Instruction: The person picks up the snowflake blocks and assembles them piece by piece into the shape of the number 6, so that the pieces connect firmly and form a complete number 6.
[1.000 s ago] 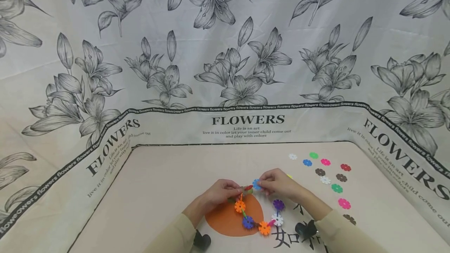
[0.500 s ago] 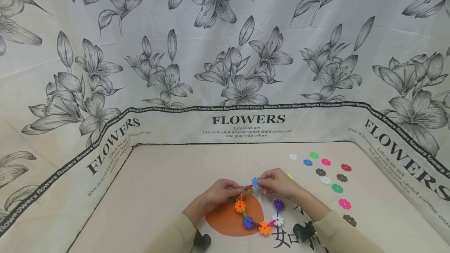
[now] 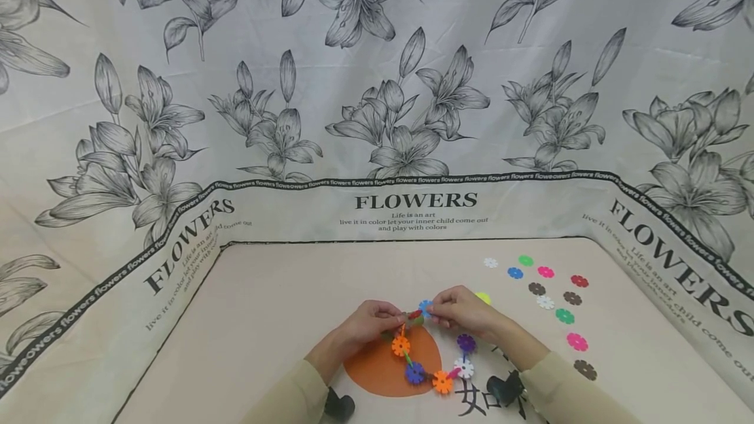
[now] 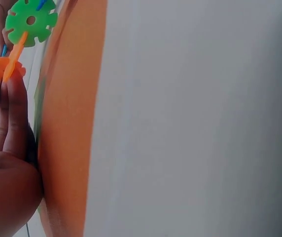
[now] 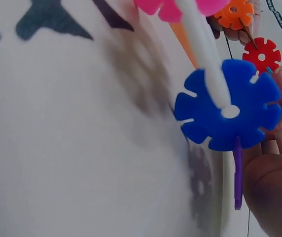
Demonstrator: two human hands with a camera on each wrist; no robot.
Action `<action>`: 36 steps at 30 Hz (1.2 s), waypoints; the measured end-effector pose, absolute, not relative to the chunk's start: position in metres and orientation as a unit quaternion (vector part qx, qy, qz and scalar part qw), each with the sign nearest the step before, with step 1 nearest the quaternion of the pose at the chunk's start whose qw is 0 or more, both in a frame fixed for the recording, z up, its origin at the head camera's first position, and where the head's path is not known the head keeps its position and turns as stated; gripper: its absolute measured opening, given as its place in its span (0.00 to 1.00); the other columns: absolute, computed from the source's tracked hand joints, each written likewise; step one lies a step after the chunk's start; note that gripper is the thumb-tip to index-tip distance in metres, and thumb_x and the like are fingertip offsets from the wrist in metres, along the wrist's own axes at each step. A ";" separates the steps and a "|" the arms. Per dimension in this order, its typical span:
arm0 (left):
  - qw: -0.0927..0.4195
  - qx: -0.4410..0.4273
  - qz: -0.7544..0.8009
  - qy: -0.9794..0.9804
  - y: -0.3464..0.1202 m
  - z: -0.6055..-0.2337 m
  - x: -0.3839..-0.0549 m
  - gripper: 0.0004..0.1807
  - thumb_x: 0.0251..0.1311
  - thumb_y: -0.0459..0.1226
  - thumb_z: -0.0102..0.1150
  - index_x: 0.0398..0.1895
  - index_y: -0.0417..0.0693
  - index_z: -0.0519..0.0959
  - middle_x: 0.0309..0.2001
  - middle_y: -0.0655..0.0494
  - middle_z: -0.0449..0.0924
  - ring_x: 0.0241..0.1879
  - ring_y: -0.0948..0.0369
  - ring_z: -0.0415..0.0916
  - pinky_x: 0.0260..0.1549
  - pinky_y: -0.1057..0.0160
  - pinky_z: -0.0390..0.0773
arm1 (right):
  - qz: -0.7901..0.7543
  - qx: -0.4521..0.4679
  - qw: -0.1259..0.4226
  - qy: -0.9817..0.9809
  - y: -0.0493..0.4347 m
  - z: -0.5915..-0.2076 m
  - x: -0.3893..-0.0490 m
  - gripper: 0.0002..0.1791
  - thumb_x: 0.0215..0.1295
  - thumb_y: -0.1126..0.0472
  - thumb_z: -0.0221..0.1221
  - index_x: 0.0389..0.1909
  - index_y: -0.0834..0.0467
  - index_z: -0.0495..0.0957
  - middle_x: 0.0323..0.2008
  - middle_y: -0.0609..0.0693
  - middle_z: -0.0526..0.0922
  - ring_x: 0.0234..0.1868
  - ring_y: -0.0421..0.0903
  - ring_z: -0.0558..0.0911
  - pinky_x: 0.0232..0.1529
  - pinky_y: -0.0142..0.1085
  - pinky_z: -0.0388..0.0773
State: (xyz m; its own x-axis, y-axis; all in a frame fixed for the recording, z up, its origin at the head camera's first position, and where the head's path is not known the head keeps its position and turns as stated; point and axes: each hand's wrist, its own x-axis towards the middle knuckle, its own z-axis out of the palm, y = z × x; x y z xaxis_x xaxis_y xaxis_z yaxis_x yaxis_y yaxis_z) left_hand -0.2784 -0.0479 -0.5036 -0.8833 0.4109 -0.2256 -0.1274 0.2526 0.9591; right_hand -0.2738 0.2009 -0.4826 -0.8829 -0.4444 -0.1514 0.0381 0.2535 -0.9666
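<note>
A chain of slotted plastic snowflake discs hangs between my hands, its lower loop running through an orange disc (image 3: pixel 401 345), a dark blue disc (image 3: pixel 415 373), a white disc (image 3: pixel 464 368) and a purple disc (image 3: pixel 466 343). My left hand (image 3: pixel 366 324) pinches the chain's upper left end, near a red disc (image 5: pixel 262 56). With thumb and fingers my right hand (image 3: pixel 466 311) grips a light blue disc (image 3: pixel 424 307), its edge right at the red one. In the left wrist view a green disc (image 4: pixel 31 20) and an orange disc (image 4: pixel 5 68) show by the left fingertips.
Several loose discs lie at the right, among them a red disc (image 3: pixel 580 281), a pink disc (image 3: pixel 577 341) and a brown disc (image 3: pixel 586 370). A yellow disc (image 3: pixel 483 298) is behind the right hand. An orange printed circle (image 3: pixel 377 371) marks the cloth under the left hand.
My right hand has shifted slightly left with the light blue disc, uncovering more of the yellow disc behind it. The left hand has stayed nearly still.
</note>
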 end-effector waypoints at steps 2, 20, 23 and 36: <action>0.218 0.092 0.609 0.757 -0.047 -0.504 -0.278 0.09 0.69 0.38 0.64 0.41 0.40 0.85 0.32 0.53 0.87 0.33 0.60 0.80 0.42 0.65 0.78 | -0.603 -0.138 0.210 0.757 0.200 -0.485 -0.274 0.15 0.74 0.60 0.60 0.34 0.70 0.78 0.22 0.48 0.78 0.24 0.41 0.70 0.24 0.29 0.66; 0.241 0.106 0.607 0.750 -0.051 -0.506 -0.276 0.09 0.67 0.38 0.66 0.42 0.41 0.84 0.34 0.50 0.88 0.34 0.59 0.84 0.48 0.60 0.82 | -0.520 -0.195 0.173 0.813 0.194 -0.475 -0.276 0.14 0.75 0.59 0.58 0.44 0.68 0.85 0.17 0.47 0.69 0.18 0.39 0.63 0.20 0.29 0.61; 0.250 0.120 0.613 0.740 -0.052 -0.504 -0.277 0.09 0.67 0.37 0.66 0.43 0.40 0.84 0.35 0.49 0.89 0.36 0.58 0.85 0.49 0.59 0.82 | -0.518 -0.206 0.163 0.814 0.191 -0.473 -0.277 0.13 0.75 0.60 0.58 0.45 0.67 0.86 0.18 0.48 0.70 0.18 0.39 0.64 0.21 0.29 0.63; 0.240 0.139 0.596 0.754 -0.052 -0.505 -0.282 0.15 0.72 0.46 0.61 0.48 0.43 0.86 0.38 0.52 0.88 0.40 0.59 0.83 0.55 0.56 0.78 | -0.480 -0.241 0.147 0.830 0.182 -0.473 -0.273 0.11 0.73 0.63 0.58 0.47 0.62 0.86 0.22 0.46 0.74 0.21 0.39 0.69 0.25 0.30 0.68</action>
State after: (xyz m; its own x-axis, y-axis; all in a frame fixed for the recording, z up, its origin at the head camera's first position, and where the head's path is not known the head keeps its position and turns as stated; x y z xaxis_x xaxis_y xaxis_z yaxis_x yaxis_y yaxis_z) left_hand -0.2822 -0.0518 -0.5053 -0.8466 0.4945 -0.1967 -0.0768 0.2522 0.9646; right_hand -0.2731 0.1819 -0.4728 -0.8400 -0.5424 -0.0131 -0.2592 0.4225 -0.8685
